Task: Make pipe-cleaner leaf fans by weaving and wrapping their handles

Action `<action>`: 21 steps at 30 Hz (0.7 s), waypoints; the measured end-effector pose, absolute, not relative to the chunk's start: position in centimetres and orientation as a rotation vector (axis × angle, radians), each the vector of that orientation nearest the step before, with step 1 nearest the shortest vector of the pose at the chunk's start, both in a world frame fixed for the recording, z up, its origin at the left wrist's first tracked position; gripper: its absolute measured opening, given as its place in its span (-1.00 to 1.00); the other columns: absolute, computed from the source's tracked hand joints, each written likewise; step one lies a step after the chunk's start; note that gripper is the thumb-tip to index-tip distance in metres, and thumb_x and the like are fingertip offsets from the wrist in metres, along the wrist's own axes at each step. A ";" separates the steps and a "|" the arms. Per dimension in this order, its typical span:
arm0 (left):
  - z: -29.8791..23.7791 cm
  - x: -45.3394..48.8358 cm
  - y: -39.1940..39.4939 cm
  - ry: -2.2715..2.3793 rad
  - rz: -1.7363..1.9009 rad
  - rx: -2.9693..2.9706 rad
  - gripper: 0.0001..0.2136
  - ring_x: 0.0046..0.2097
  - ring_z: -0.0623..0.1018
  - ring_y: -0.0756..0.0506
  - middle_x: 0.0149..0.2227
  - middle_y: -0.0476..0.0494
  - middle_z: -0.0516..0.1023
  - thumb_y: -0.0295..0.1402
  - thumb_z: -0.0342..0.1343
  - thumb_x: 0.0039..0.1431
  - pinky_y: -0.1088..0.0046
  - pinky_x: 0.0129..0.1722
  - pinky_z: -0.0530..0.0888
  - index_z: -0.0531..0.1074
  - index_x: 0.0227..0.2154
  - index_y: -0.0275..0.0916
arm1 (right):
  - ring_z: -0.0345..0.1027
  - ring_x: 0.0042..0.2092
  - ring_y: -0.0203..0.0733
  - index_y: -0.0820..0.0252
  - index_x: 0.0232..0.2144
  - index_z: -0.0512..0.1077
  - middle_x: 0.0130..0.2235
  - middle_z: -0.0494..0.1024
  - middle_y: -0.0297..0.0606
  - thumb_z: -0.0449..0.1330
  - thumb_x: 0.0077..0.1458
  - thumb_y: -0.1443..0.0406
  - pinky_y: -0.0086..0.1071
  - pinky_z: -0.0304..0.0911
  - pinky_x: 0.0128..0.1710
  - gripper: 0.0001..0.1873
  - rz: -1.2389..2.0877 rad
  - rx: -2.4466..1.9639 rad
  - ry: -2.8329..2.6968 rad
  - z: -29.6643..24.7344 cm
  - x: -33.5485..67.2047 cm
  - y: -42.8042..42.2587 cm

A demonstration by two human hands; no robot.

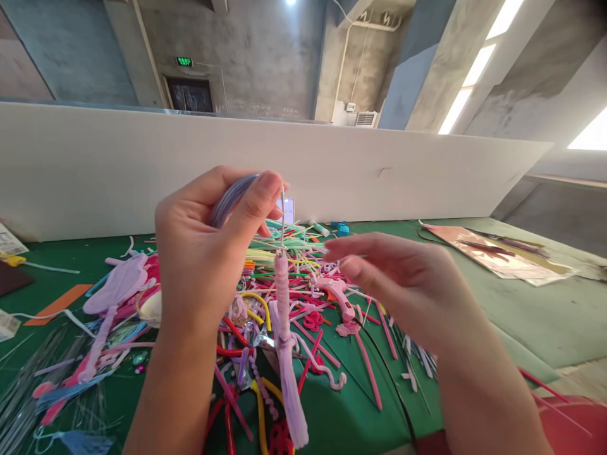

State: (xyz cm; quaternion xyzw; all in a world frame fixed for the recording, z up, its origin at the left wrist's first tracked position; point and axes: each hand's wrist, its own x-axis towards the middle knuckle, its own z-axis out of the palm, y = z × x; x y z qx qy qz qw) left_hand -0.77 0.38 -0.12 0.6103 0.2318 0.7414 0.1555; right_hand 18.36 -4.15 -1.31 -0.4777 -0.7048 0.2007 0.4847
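My left hand point(213, 227) is closed, with a coil of thin blue-grey cord point(232, 199) tucked in it. Between its thumb and fingertips it pinches the upper end of a thin wire point(283, 218). From that wire hangs a fuzzy pipe-cleaner piece point(282, 294), wrapped in pink at the top, with a long lilac bundle point(293, 398) below. To the right, my right hand point(403, 278) is apart from the piece, its thumb and fingers loosely spread and holding nothing. A pink fuzzy figure point(336, 294) lies beyond its fingertips.
Many loose pipe cleaners point(310, 265) cover the middle of the green table point(353, 426). Pliers with yellow handles point(260, 411) lie near the front. Lilac fuzzy shapes point(118, 282) are at the left. Flat packets point(502, 253) lie at the right, before a white partition point(95, 170).
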 end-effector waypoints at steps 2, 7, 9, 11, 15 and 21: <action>0.0 -0.7 0.1 0.684 2.138 1.733 -0.87 -0.51 0.45 -0.01 -0.57 0.03 0.49 -0.19 0.31 0.09 0.38 -0.58 0.31 0.58 -0.51 -0.04 | 0.53 -0.32 -0.20 0.05 -0.22 0.61 -0.28 0.67 -0.28 0.30 0.08 0.05 -0.40 0.42 -0.41 -0.71 0.661 -0.990 -1.781 -0.2 15.9 -4.6; 0.1 -0.8 -0.1 0.704 2.130 1.745 -0.86 -0.51 0.44 -0.01 -0.57 0.05 0.49 -0.19 0.32 0.09 0.36 -0.54 0.33 0.57 -0.53 -0.02 | 0.53 -0.30 -0.23 0.07 -0.29 0.63 -0.30 0.67 -0.31 0.28 0.12 0.09 -0.42 0.44 -0.38 -0.76 0.766 -0.859 -1.784 0.1 14.5 -3.8; 0.2 -0.9 0.0 0.700 2.120 1.760 -0.87 -0.52 0.43 -0.01 -0.56 0.06 0.50 -0.20 0.31 0.10 0.35 -0.53 0.34 0.57 -0.52 -0.02 | 0.53 -0.31 -0.22 0.07 -0.29 0.63 -0.31 0.67 -0.31 0.28 0.11 0.09 -0.40 0.45 -0.36 -0.77 0.722 -0.888 -1.744 -0.2 14.8 -3.6; 0.2 -0.9 0.0 0.694 2.127 1.759 -0.86 -0.53 0.41 0.00 -0.55 0.05 0.50 -0.20 0.31 0.10 0.34 -0.54 0.34 0.58 -0.52 -0.02 | 0.54 -0.31 -0.21 0.07 -0.29 0.63 -0.32 0.67 -0.30 0.29 0.11 0.09 -0.38 0.46 -0.35 -0.77 0.704 -0.906 -1.712 -0.5 15.0 -3.7; 0.2 -0.9 0.0 0.699 2.133 1.747 -0.86 -0.56 0.39 0.01 -0.56 0.05 0.51 -0.18 0.31 0.10 0.34 -0.56 0.32 0.58 -0.52 -0.03 | 0.54 -0.32 -0.21 0.10 -0.34 0.62 -0.34 0.66 -0.28 0.34 0.05 0.11 -0.37 0.46 -0.37 -0.79 0.763 -0.928 -1.693 -0.8 14.9 -4.2; 0.2 -0.8 0.1 0.691 2.131 1.718 -0.86 -0.53 0.41 0.00 -0.56 0.04 0.51 -0.18 0.33 0.07 0.35 -0.58 0.30 0.58 -0.53 -0.05 | 0.47 -0.40 -0.27 0.17 -0.41 0.56 -0.44 0.60 -0.31 0.32 0.08 0.20 -0.42 0.40 -0.43 -0.85 0.736 -0.932 -1.694 -0.9 14.6 -4.3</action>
